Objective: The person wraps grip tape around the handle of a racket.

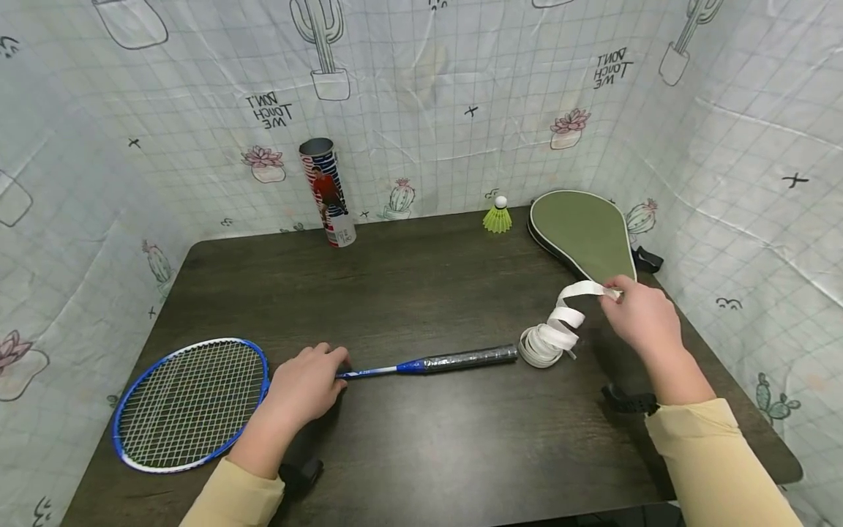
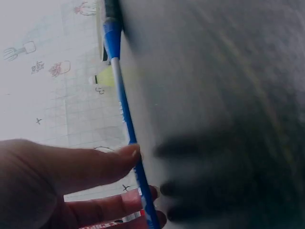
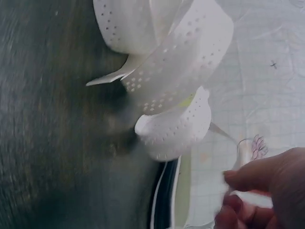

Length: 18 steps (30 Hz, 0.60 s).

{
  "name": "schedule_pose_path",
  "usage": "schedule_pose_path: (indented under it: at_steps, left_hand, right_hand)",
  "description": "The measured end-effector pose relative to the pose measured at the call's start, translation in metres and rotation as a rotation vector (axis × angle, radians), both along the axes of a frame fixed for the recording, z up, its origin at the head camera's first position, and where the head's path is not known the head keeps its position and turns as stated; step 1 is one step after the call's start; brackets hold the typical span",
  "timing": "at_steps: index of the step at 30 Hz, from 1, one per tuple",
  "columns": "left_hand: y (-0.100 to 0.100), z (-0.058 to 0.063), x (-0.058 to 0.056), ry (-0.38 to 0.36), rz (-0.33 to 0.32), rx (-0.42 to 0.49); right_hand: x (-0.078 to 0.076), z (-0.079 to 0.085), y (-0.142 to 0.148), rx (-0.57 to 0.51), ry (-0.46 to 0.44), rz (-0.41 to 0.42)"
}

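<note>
A blue and white badminton racket (image 1: 470, 359) lies across the dark table, its strung head at the left and its black grip toward the right. My left hand (image 1: 304, 386) pinches its shaft (image 2: 125, 102) between thumb and fingers. Beside the grip's end, a white overgrip tape (image 1: 543, 345) sits partly coiled, with loose spirals rising toward the right. Its free end is pinched by my right hand (image 1: 642, 316), close by the green paddle case. Rows of small holes show along the tape (image 3: 178, 133) in the right wrist view.
A shuttlecock tube (image 1: 331, 194) stands at the back left against a printed cloth. Farther right, a yellow shuttlecock (image 1: 497, 219) rests cork up. The green paddle case (image 1: 582, 230) lies at the back right. Cloth walls (image 1: 757, 219) border the table (image 1: 421, 293) at the back and sides.
</note>
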<state>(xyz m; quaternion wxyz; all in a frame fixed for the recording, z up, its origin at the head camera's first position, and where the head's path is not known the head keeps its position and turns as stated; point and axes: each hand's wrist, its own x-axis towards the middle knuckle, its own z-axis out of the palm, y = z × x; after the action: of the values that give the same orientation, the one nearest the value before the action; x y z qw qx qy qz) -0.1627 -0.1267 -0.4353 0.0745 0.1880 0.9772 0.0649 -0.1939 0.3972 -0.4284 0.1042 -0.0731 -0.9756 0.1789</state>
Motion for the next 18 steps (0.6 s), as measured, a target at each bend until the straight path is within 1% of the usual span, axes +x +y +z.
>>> schedule_pose_path:
  at_steps: [3,5,6,8,10,12,14,15,17,18]
  left_hand:
    - [-0.002,-0.002,-0.002,-0.031,0.007,0.023]
    - [-0.003,-0.003,-0.003,-0.053,0.010,0.032]
    - [-0.004,-0.004,-0.003,-0.064,0.012,0.037]
    - [-0.004,-0.005,-0.003,-0.081,0.013,0.037]
    - [-0.004,-0.006,-0.004,-0.090,0.014,0.034]
    - [-0.002,-0.008,-0.005,-0.090,0.009,0.034]
    - [0.000,-0.009,-0.008,-0.087,0.002,0.037]
    - [0.001,-0.010,-0.009,-0.088,-0.002,0.036]
    - [0.001,-0.011,-0.010,-0.092,-0.008,0.034]
    - [0.001,-0.011,-0.011,-0.097,-0.006,0.035]
  right_hand:
    - [0.001,0.005,-0.008,-0.082,0.095,0.025]
    - [0.001,0.007,-0.013,-0.189,0.155,0.041]
    - [0.000,0.008,-0.016,-0.278,0.183,0.049]
    - [0.000,0.011,-0.022,-0.493,0.231,0.068]
    - [0.001,0.017,-0.029,-0.736,0.273,0.095]
    - [0.006,0.025,-0.038,-0.991,0.307,0.149]
    - [0.012,0.034,-0.047,-1.213,0.325,0.226]
    - [0.016,0.038,-0.052,-1.303,0.339,0.274]
    - [0.021,0.045,-0.062,-1.451,0.361,0.383]
    - [0.024,0.047,-0.067,-1.499,0.370,0.429]
